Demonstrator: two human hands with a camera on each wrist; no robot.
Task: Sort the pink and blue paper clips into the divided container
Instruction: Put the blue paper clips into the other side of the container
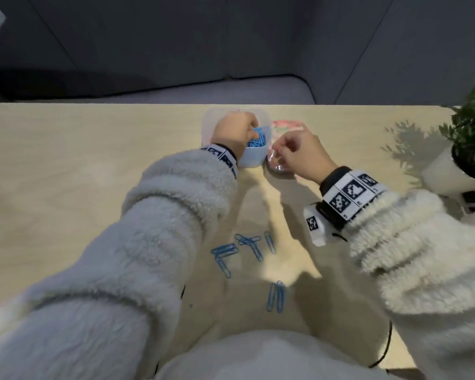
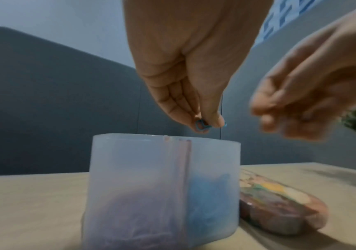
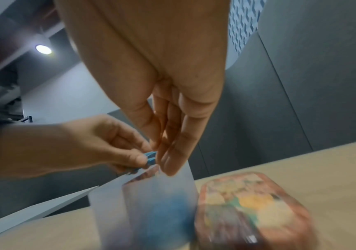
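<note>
So the left hand (image 1: 232, 133) was right over the translucent white plastic divided container (image 2: 142, 186) near the far edge of the light wooden table (image 1: 66, 187), with its fingertips (image 2: 213, 121) bunched together and pinching a couple of blue paper clips (image 2: 265, 126) just above the rim. In the right wrist view those clips (image 3: 150, 156) sat between thumb and fingers, above the compartment on the right side of the container, the one already holding a pile of blue clips (image 1: 257, 139). The other compartment showed a purplish-pink mass through the wall (image 2: 138, 219), too blurry to say much more.

The right hand (image 1: 296, 154) hovered just beside the container, above a flat pinkish packet with a colourful printed top (image 2: 284, 208) that lay right next to it. Its fingers (image 3: 172, 152) hung down close together, loosely curled. I couldn't see anything gripped in them, though the motion blur made that hard to call for sure.

Closer to the body, a scatter of loose blue paper clips (image 1: 242, 249) lay on the table, with another pair (image 1: 276, 297) a bit nearer still, all well apart from the container. Both arms wore fluffy cream fleece sleeves (image 1: 148, 229) with black-and-white marker bands at the wrists (image 1: 348, 196). A small potted green plant in a white pot (image 1: 466, 149) stood at the right edge.
</note>
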